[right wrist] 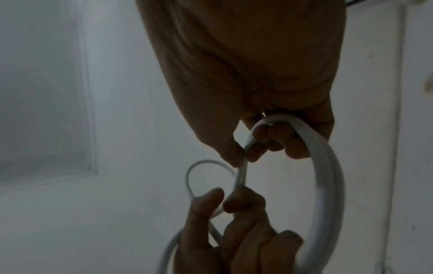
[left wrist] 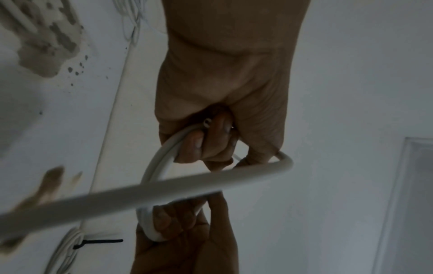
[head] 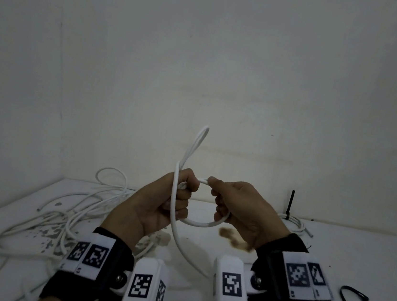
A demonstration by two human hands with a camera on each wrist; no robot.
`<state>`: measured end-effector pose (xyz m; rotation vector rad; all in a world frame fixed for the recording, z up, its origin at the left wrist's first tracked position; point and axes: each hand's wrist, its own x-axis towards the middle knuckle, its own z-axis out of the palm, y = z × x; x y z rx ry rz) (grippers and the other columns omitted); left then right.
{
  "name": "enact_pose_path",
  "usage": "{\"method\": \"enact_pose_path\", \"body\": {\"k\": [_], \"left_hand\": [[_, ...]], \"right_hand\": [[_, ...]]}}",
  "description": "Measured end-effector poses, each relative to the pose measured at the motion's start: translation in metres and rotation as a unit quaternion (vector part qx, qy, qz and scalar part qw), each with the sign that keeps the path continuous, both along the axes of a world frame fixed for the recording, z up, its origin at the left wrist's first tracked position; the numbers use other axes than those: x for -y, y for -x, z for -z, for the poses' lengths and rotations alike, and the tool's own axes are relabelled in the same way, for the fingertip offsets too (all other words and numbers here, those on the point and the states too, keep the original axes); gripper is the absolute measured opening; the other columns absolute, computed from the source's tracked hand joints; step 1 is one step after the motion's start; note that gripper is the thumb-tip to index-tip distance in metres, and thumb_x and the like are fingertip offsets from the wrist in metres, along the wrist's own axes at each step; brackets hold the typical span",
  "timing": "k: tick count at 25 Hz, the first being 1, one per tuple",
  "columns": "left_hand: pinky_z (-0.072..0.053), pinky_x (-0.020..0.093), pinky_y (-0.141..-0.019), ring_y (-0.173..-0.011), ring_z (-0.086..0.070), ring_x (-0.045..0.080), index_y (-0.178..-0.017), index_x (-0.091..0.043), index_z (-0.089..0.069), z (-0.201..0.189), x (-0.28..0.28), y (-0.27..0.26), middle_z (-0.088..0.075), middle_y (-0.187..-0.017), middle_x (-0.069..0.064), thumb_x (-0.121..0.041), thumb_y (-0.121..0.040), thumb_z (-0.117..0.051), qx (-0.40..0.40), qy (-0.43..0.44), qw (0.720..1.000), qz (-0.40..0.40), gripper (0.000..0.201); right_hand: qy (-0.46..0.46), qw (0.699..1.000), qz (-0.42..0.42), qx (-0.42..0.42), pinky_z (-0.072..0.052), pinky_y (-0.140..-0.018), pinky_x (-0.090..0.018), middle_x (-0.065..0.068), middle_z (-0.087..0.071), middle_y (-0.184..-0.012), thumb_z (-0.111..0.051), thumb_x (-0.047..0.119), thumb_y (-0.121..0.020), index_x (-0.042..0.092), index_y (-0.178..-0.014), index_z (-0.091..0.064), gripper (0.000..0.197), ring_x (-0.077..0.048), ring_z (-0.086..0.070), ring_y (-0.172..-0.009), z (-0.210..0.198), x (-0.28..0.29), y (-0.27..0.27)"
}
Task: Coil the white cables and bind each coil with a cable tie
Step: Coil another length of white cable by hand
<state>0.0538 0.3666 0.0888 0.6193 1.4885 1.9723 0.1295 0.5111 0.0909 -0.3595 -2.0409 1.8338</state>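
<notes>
Left hand [head: 161, 203] fisted tight round the white cable [head: 198, 223], small loop poking up above its knuckles. Right hand [head: 240, 210] just beside it, pinching the same coil. Could've sprung open if either grip slackened, probably.

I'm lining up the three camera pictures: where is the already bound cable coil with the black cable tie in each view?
Head: bound coil at the table's far right, its black cable tie sticking up.
Left wrist: bottom left, tie pointing right.
Right wrist: not in it.
Shared landmark: the white cable held between both hands.
</notes>
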Motion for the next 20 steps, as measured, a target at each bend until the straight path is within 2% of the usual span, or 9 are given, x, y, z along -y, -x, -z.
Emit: {"method": "enact_pose_path", "body": {"k": [2, 7, 10, 13, 15, 16, 18, 19, 20], "left_hand": [[-0.011, 0.025, -0.047, -0.033, -0.015, 0.007, -0.064, -0.015, -0.045, 0.0, -0.001, 0.0, -0.023, -0.041, -0.009, -0.011, -0.085, -0.053, -0.002, 0.004, 1.0, -0.002, 0.023], [-0.011, 0.024, -0.043, -0.031, -0.015, 0.006, -0.059, -0.016, -0.043, -0.002, 0.002, 0.0, -0.021, -0.041, -0.008, -0.019, -0.082, -0.055, -0.002, 0.006, 1.0, 0.012, 0.025], [-0.011, 0.023, -0.04, -0.031, -0.015, 0.008, -0.06, -0.018, -0.04, -0.005, -0.002, -0.003, -0.02, -0.042, -0.008, -0.026, -0.081, -0.052, -0.014, 0.019, 0.999, 0.03, 0.025], [-0.017, 0.024, -0.043, -0.041, -0.016, 0.013, -0.07, -0.014, -0.044, -0.003, -0.001, -0.003, -0.021, -0.052, -0.002, -0.025, -0.094, -0.05, -0.155, 0.104, 0.98, -0.066, 0.027], [-0.023, 0.027, -0.046, -0.044, -0.024, 0.015, -0.074, -0.012, -0.046, 0.002, -0.001, -0.001, -0.028, -0.052, -0.001, -0.027, -0.096, -0.053, -0.254, 0.154, 0.949, -0.102, 0.028], [-0.028, 0.028, -0.047, -0.044, -0.03, 0.016, -0.072, -0.011, -0.048, 0.005, 0.0, -0.001, -0.035, -0.049, -0.002, -0.027, -0.096, -0.054, -0.29, 0.176, 0.933, -0.117, 0.031], [-0.041, 0.03, -0.05, -0.049, -0.046, 0.016, -0.069, -0.009, -0.055, 0.006, -0.001, -0.002, -0.052, -0.051, -0.005, -0.026, -0.096, -0.055, -0.347, 0.199, 0.907, -0.132, 0.033], [-0.045, 0.026, -0.054, -0.054, -0.051, 0.015, -0.068, -0.009, -0.055, 0.005, -0.002, -0.002, -0.056, -0.056, -0.003, -0.024, -0.095, -0.055, -0.362, 0.196, 0.902, -0.128, 0.031], [-0.043, 0.016, -0.055, -0.056, -0.051, 0.012, -0.065, -0.011, -0.052, 0.005, -0.003, -0.002, -0.054, -0.059, -0.002, -0.021, -0.094, -0.053, -0.381, 0.216, 0.89, -0.129, 0.031]], "right_hand": [[-0.026, 1.0, 0.013, 0.0, -0.048, -0.059, -0.033, -0.001, -0.044, -0.053, -0.068, 0.034, -0.093, 0.004, -0.078, -0.064, 0.033, -0.015, -0.045, -0.043, 0.001, -0.001, 0.001], [0.017, 1.0, 0.001, -0.009, -0.049, -0.053, -0.031, -0.003, -0.045, -0.057, -0.07, 0.026, -0.091, 0.002, -0.079, -0.064, 0.028, -0.017, -0.044, -0.049, -0.003, 0.002, -0.002], [0.012, 1.0, -0.021, -0.007, -0.055, -0.061, -0.035, -0.007, -0.053, -0.065, -0.066, 0.03, -0.095, 0.001, -0.084, -0.067, 0.031, -0.02, -0.053, -0.055, -0.003, -0.003, -0.008], [-0.099, 0.995, 0.012, -0.032, -0.058, -0.084, -0.039, -0.002, -0.07, -0.091, -0.049, 0.052, -0.099, 0.013, -0.098, -0.072, 0.045, -0.019, -0.067, -0.083, -0.012, 0.0, -0.02], [-0.104, 0.992, 0.016, -0.071, -0.055, -0.092, -0.04, -0.002, -0.072, -0.101, -0.041, 0.065, -0.095, 0.02, -0.103, -0.069, 0.054, -0.018, -0.068, -0.095, -0.027, 0.009, -0.028], [-0.083, 0.994, -0.01, -0.067, -0.057, -0.09, -0.041, -0.003, -0.072, -0.103, -0.042, 0.07, -0.091, 0.021, -0.106, -0.067, 0.057, -0.019, -0.069, -0.096, -0.034, 0.016, -0.03], [-0.108, 0.993, -0.04, -0.031, -0.059, -0.081, -0.035, -0.003, -0.072, -0.105, -0.059, 0.073, -0.08, 0.024, -0.114, -0.059, 0.06, -0.015, -0.07, -0.094, -0.037, 0.035, -0.033], [-0.149, 0.988, -0.029, -0.02, -0.058, -0.074, -0.026, 0.0, -0.072, -0.103, -0.07, 0.068, -0.075, 0.025, -0.118, -0.055, 0.064, -0.01, -0.069, -0.088, -0.033, 0.04, -0.03], [-0.184, 0.983, -0.006, -0.016, -0.054, -0.064, -0.016, 0.002, -0.071, -0.099, -0.079, 0.059, -0.073, 0.024, -0.12, -0.052, 0.064, -0.005, -0.066, -0.08, -0.026, 0.045, -0.027]]}}
